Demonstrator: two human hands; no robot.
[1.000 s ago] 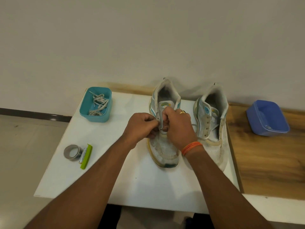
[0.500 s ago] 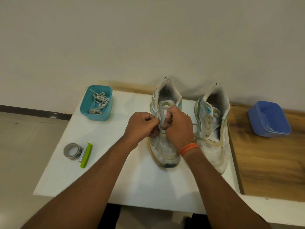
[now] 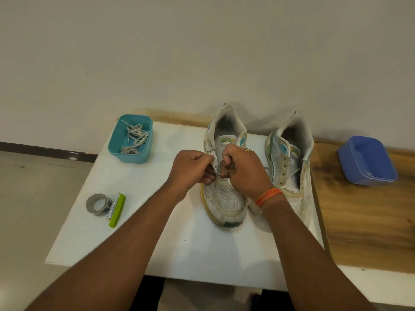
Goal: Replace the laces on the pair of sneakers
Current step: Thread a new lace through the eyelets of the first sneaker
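Observation:
Two worn white sneakers stand side by side on the white table point(image 3: 179, 248), toes toward me. Both hands work at the eyelets of the left sneaker point(image 3: 224, 198). My left hand point(image 3: 190, 169) pinches the left eyelet flap of that sneaker. My right hand point(image 3: 244, 169) has its fingers curled round a white lace point(image 3: 229, 182), which loops out beneath the hand near the lowest eyelets. The right sneaker point(image 3: 292, 158) has bare eyelets and no lace that I can see. Old grey laces point(image 3: 134, 140) lie bundled in a teal tub point(image 3: 132, 156).
A grey tape roll point(image 3: 98, 204) and a green-handled tool point(image 3: 116, 209) lie near the table's left edge. A blue tub point(image 3: 366, 160) sits on the wooden surface point(image 3: 359, 221) to the right. A wall runs close behind the sneakers.
My right hand's fingers have shifted down the tongue toward the lower eyelets. The left hand keeps its pinch on the flap. The view has drifted slightly.

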